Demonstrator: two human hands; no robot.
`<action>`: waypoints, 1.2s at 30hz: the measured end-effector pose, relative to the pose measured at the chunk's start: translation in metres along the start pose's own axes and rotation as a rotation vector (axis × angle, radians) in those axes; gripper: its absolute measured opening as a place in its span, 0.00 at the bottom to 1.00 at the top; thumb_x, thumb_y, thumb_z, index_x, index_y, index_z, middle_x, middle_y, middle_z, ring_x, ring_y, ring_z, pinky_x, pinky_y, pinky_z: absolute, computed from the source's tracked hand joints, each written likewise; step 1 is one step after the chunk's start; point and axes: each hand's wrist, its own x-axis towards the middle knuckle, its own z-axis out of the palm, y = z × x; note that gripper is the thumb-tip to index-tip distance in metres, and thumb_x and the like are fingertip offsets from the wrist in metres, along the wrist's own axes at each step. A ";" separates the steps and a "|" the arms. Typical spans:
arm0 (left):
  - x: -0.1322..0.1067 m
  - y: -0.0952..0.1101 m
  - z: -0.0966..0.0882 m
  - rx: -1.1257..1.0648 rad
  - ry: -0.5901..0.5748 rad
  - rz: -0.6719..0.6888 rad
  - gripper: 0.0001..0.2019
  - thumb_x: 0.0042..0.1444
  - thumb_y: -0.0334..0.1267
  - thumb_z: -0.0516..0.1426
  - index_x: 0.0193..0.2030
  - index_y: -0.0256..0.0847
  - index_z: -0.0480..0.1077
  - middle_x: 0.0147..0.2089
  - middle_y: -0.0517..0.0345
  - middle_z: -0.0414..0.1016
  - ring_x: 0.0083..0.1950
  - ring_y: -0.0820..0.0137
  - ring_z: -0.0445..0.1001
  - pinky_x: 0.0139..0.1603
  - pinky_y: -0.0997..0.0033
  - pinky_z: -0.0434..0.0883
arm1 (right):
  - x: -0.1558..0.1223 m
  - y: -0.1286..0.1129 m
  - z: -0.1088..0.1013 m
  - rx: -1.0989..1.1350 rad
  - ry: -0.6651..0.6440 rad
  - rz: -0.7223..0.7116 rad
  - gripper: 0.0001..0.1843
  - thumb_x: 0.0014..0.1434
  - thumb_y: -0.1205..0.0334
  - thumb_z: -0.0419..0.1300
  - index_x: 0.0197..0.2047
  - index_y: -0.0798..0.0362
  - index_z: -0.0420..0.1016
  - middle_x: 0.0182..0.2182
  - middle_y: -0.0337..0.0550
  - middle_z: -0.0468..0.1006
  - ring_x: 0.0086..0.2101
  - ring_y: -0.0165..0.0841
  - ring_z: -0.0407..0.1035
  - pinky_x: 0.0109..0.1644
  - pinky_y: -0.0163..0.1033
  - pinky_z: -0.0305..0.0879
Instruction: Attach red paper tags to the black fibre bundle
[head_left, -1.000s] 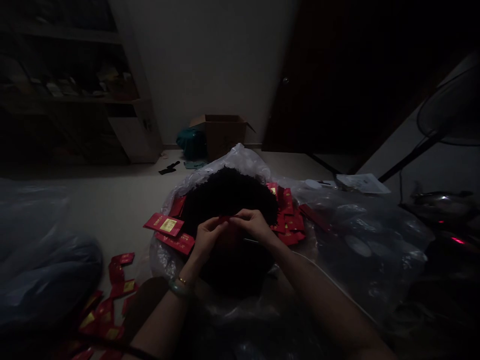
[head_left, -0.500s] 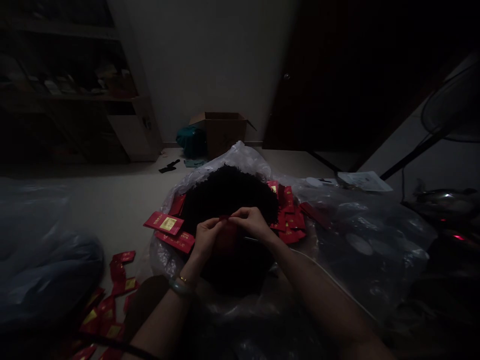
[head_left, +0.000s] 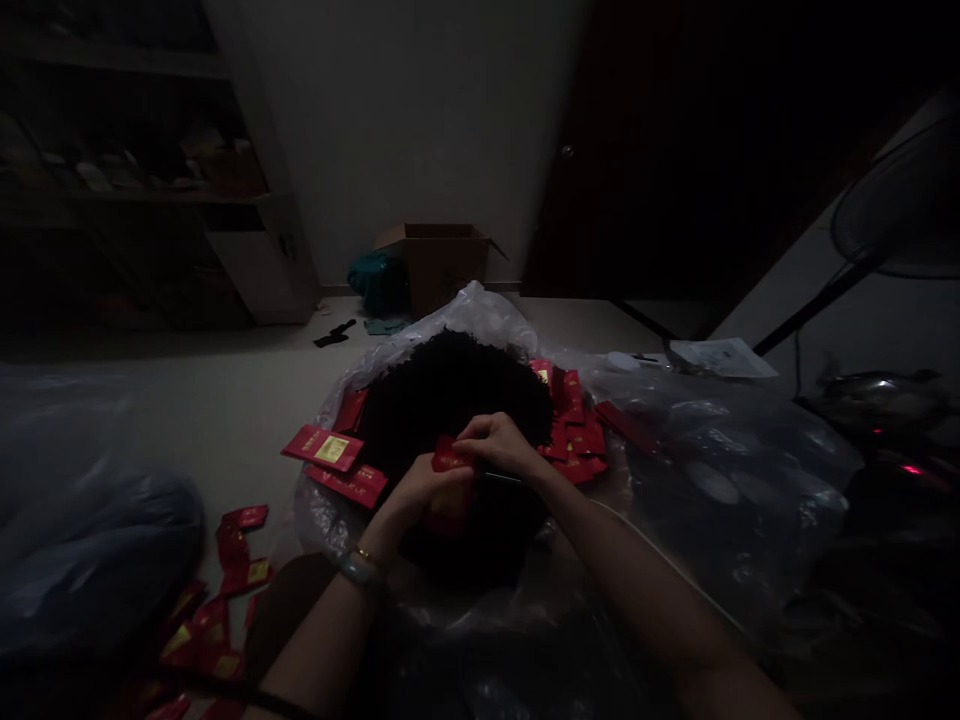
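In a dim room, both hands meet over a mound of dark loose material (head_left: 450, 390) lying in a clear plastic bag (head_left: 480, 320) on the floor. My left hand (head_left: 412, 495) and my right hand (head_left: 499, 445) are each closed on one small red packet (head_left: 448, 470) held between them. More red packets with gold labels lie left of the mound (head_left: 322, 447) and right of it (head_left: 577, 435). A bracelet sits on my left wrist.
Several red packets are scattered on the floor at lower left (head_left: 225, 590). A bulky plastic bag (head_left: 82, 520) lies at left, crumpled clear plastic (head_left: 720, 470) at right. A cardboard box (head_left: 435, 262), shelves (head_left: 135, 190), a fan (head_left: 892, 220) and a door stand behind.
The red packet has come lower and turned more towards me, its face now showing. My left hand dropped slightly with it; my right hand stays pinched at its top edge.
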 end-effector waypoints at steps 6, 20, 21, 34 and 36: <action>0.004 -0.004 0.002 -0.076 0.052 -0.054 0.23 0.33 0.43 0.70 0.36 0.32 0.75 0.31 0.51 0.79 0.28 0.66 0.76 0.31 0.69 0.72 | 0.002 0.023 -0.013 -0.066 -0.016 0.037 0.17 0.54 0.54 0.59 0.40 0.57 0.78 0.33 0.45 0.80 0.32 0.34 0.72 0.37 0.38 0.67; 0.002 0.002 0.007 -0.086 0.117 0.009 0.26 0.28 0.46 0.71 0.36 0.31 0.76 0.33 0.48 0.80 0.28 0.67 0.76 0.31 0.71 0.70 | -0.029 0.070 -0.049 -0.803 -0.076 0.149 0.25 0.48 0.64 0.64 0.51 0.58 0.71 0.47 0.55 0.74 0.46 0.43 0.70 0.49 0.44 0.64; 0.002 0.002 0.006 -0.080 0.112 0.012 0.26 0.29 0.45 0.70 0.36 0.31 0.76 0.33 0.48 0.80 0.28 0.67 0.76 0.31 0.71 0.70 | -0.027 0.063 -0.055 -0.703 -0.047 0.134 0.26 0.49 0.63 0.64 0.52 0.59 0.71 0.47 0.55 0.75 0.46 0.43 0.70 0.50 0.44 0.64; 0.001 -0.007 0.011 0.062 0.040 0.042 0.20 0.34 0.47 0.68 0.25 0.31 0.71 0.17 0.62 0.65 0.17 0.79 0.60 0.19 0.77 0.57 | -0.020 -0.024 -0.022 -0.294 -0.267 -0.150 0.21 0.48 0.59 0.65 0.47 0.53 0.77 0.41 0.44 0.80 0.40 0.40 0.74 0.44 0.40 0.67; 0.001 -0.006 0.013 0.062 0.049 0.046 0.18 0.33 0.45 0.68 0.24 0.32 0.70 0.17 0.63 0.65 0.18 0.79 0.60 0.19 0.78 0.57 | -0.019 -0.023 -0.020 -0.293 -0.239 -0.121 0.18 0.49 0.60 0.65 0.45 0.54 0.78 0.39 0.44 0.81 0.38 0.39 0.74 0.42 0.39 0.67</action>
